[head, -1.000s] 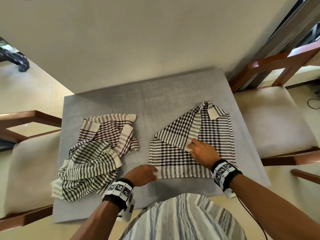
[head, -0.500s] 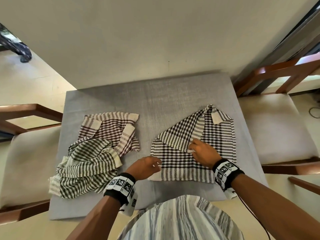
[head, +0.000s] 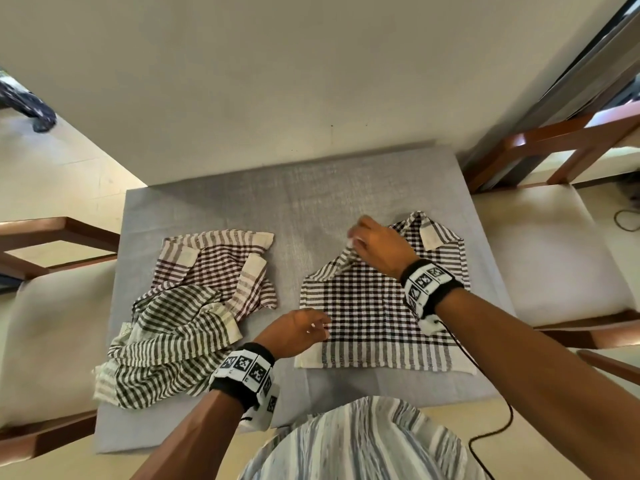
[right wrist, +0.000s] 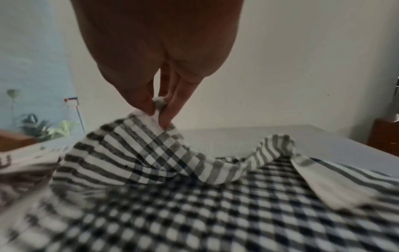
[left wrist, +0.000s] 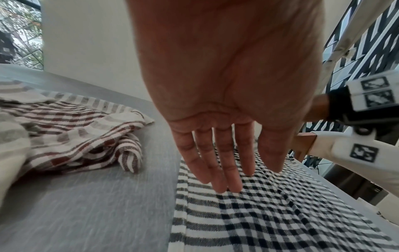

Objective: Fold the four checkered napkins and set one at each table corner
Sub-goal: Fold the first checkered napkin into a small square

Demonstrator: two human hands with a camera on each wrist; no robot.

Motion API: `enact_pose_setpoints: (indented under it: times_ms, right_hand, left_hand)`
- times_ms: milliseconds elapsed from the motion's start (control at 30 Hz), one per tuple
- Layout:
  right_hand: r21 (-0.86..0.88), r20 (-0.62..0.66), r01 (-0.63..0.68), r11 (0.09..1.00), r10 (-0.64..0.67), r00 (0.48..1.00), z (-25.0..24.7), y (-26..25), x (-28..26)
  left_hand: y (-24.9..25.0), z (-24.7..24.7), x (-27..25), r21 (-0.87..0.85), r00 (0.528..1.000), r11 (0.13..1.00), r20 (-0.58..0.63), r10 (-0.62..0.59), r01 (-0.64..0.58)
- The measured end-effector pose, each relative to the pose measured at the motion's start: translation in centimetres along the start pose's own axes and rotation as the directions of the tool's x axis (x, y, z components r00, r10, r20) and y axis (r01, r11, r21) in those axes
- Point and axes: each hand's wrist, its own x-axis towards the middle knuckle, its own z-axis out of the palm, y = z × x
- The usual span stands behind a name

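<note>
Black-white checked napkin point(head: 374, 320), maroon-checked napkin point(head: 214, 268) – grey tablecloth point(head: 311, 188)

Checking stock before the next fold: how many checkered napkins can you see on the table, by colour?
Black-and-white napkin: 1
Maroon-and-white napkin: 1
Olive-and-white napkin: 1
Total: 3 in view; a fourth does not show.
</note>
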Motion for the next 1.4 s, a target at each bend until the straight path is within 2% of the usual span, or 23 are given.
enact_pose_setpoints:
  times_ms: [133,233,333,433,533,700,767,900,1100,1267,1400]
  right_hand:
    - [0.152,-0.070,0.069,0.986,-0.059,0.996,-2.0,-1.7,3.3]
    - [0.118,-0.092,0.101,0.988,-0.090,0.992,-2.0,-1.8,3.2]
    - [0.035,-0.114,0.067,0.997,-0.062,0.992,-0.5,0.5,1.3]
    - [-0.091,-0.056,-0.095,0.991,0.090,0.994,1.0,4.1,-1.9]
    - [-0.194,0.018,-0.303,0.933,0.313,0.950,1.5,7.3,-5.5]
    - [-0.153,-0.045,-0.481,0.864,0.480,0.876,1.6,11.2,-8.6]
    - [-0.115,-0.022,-0.495,0.861,0.496,0.868,1.3,11.9,-8.8]
    - [-0.094,-0.029,-0.534,0.841,0.533,0.845,1.0,12.8,-8.4]
    - [-0.014,-0.092,-0.575,0.818,0.571,0.815,1.4,13.4,-7.5]
    - [-0.015,-0.206,-0.556,0.831,0.541,0.815,2.0,13.7,-7.0]
    - [-0.045,-0.234,-0.513,0.857,0.491,0.839,1.8,14.2,-6.9]
  left_hand:
    - [0.6,-0.6,1.1,-0.004,0.999,0.999,-0.031,0.037,-0.037]
    - [1.0,-1.5,2.4,0.032,0.997,0.997,-0.047,0.066,-0.065]
    - [1.0,-2.3,3.4,0.048,0.993,0.995,-0.067,0.095,-0.091]
    - [0.4,-2.7,4.1,0.088,0.994,0.994,-0.087,0.071,-0.063]
    - [-0.6,-2.6,4.6,0.122,0.995,0.992,-0.102,-0.012,0.025]
    - [-1.5,-2.3,5.4,0.140,0.982,0.990,-0.191,-0.005,0.033]
    - [-1.6,-2.6,6.0,0.124,0.977,0.991,-0.210,-0.022,0.049]
    - [-1.2,-3.7,7.4,0.041,0.971,0.989,-0.199,-0.133,0.144]
    - [-0.3,-6.1,9.7,-0.021,0.931,0.990,-0.338,-0.136,0.137]
    - [-0.8,-7.1,11.4,0.043,0.915,0.992,-0.393,-0.092,0.119]
    - [-1.1,-8.6,13.4,0.006,0.901,0.985,-0.403,-0.158,0.175]
